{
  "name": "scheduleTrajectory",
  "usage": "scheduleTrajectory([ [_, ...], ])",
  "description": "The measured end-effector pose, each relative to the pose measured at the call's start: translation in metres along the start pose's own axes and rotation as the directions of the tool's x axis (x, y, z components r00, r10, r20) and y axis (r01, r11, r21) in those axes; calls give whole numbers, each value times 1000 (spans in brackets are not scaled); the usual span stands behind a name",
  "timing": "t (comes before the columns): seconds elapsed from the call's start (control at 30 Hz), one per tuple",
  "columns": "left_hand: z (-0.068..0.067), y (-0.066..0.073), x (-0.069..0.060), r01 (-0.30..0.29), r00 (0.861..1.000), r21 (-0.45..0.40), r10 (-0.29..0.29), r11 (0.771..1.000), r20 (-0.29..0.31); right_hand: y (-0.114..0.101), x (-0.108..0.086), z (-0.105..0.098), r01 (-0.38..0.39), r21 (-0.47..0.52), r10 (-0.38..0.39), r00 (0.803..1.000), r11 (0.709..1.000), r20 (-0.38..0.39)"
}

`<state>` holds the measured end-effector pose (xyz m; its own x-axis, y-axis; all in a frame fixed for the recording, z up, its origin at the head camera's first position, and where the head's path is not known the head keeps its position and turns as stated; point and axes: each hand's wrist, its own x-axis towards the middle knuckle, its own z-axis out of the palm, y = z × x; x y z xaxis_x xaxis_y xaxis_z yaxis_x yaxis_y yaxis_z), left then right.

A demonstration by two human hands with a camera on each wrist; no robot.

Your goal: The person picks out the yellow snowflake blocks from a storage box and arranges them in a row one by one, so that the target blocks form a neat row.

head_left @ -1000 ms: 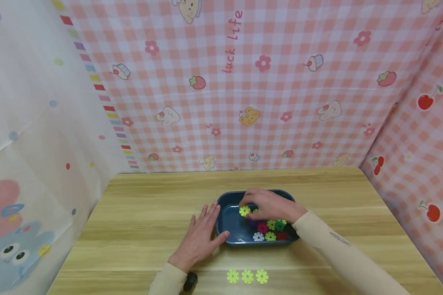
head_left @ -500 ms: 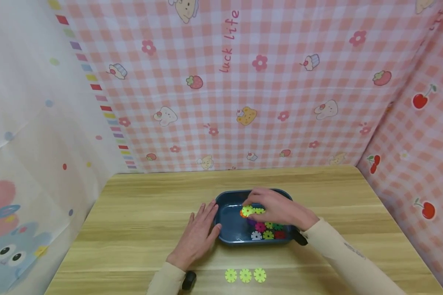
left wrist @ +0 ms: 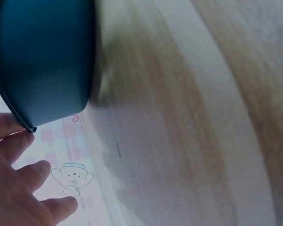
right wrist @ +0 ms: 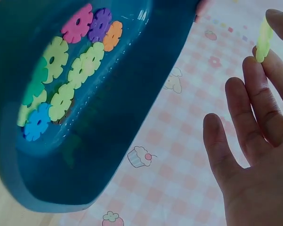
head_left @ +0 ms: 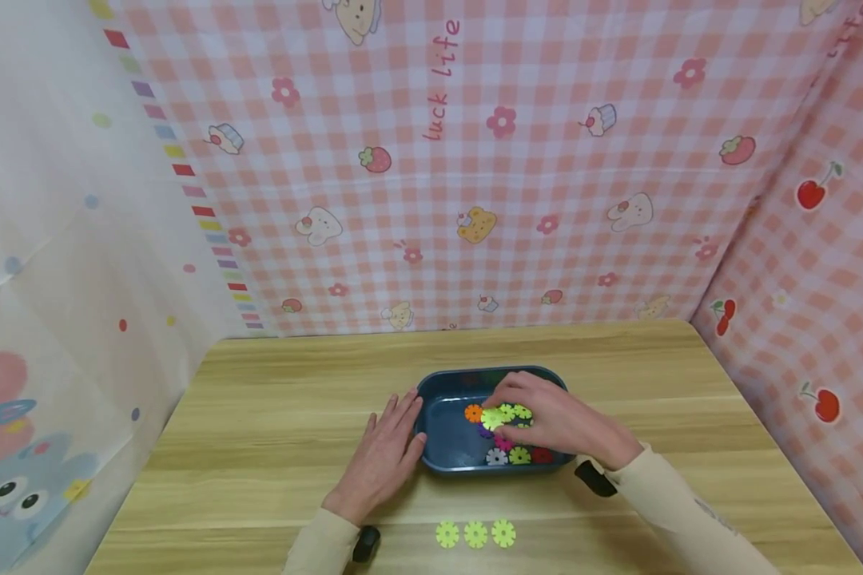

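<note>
My right hand (head_left: pixel 564 417) is over the dark blue tray (head_left: pixel 449 439) and pinches a yellow-green snowflake disc (right wrist: pixel 263 41) between thumb and fingertips. In the right wrist view the disc is seen edge-on, apart from those in the tray. Inside lie several notched discs: an orange disc (right wrist: pixel 113 36), a purple disc (right wrist: pixel 100 24), a pink disc (right wrist: pixel 77 23), a blue disc (right wrist: pixel 36 122) and more yellow-green ones. My left hand (head_left: pixel 379 459) lies at the tray's left end, its fingers extended and touching the rim. Part of the tray is hidden under the right hand.
In front of the tray, three yellow-green discs (head_left: pixel 475 534) lie in a row on the wooden table (head_left: pixel 280 415). A pink checked cloth (head_left: pixel 431 184) hangs behind the table's back edge, with printed cloths at both sides.
My right hand has shifted slightly right with the pinched disc, uncovering the orange disc and other yellow-green ones. The left hand stays at the tray's end.
</note>
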<state>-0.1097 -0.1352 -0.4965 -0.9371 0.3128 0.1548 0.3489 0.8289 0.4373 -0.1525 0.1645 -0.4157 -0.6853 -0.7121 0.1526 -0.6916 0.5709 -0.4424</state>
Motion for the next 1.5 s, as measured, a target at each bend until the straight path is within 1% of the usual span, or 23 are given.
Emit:
scheduleTrajectory([
  [0.13, 1, -1, 0, 4, 1000, 1, -4, 1000, 3, -3, -7, -1, -24, 29, 24, 1000, 999, -3],
  [0.2, 1, -2, 0, 2, 1000, -1, -2, 1000, 1, -4, -10, -1, -24, 34, 24, 1000, 999, -7],
  [0.43, 2, -1, 0, 10, 1000, -5, -10, 1000, 2, -6, -23, 3, 4, 30, -2, 998, 1000, -56],
  [0.53, 2, -1, 0, 11, 1000, -3, -11, 1000, 1, -7, -28, 5, 4, 28, -2, 998, 1000, -70],
  [0.73, 2, -1, 0, 15, 1000, 2, -15, 1000, 6, -10, -38, 7, -23, 71, 28, 998, 997, -60],
  [0.83, 2, -1, 0, 17, 1000, 2, -17, 1000, 10, -11, -43, 9, -18, 71, 23, 998, 997, -66],
  [0.97, 2, -1, 0, 19, 1000, 3, -19, 1000, 12, -11, -49, 13, 19, 34, -15, 995, 999, -100],
  [1.03, 2, -1, 0, 19, 1000, 2, -19, 1000, 11, -12, -53, 14, 25, 30, -21, 994, 999, -109],
  [1.27, 2, 0, 0, 23, 1000, 1, -23, 1000, 10, -14, -65, 19, -9, 69, 16, 994, 998, -105],
  [1.43, 2, 0, 0, 22, 1000, -3, -22, 1000, 8, -13, -74, 23, 44, 62, -34, 988, 997, -151],
  [1.5, 2, 0, 0, 20, 1000, -5, -20, 1000, 6, -14, -77, 25, 53, 65, -41, 985, 997, -165],
])
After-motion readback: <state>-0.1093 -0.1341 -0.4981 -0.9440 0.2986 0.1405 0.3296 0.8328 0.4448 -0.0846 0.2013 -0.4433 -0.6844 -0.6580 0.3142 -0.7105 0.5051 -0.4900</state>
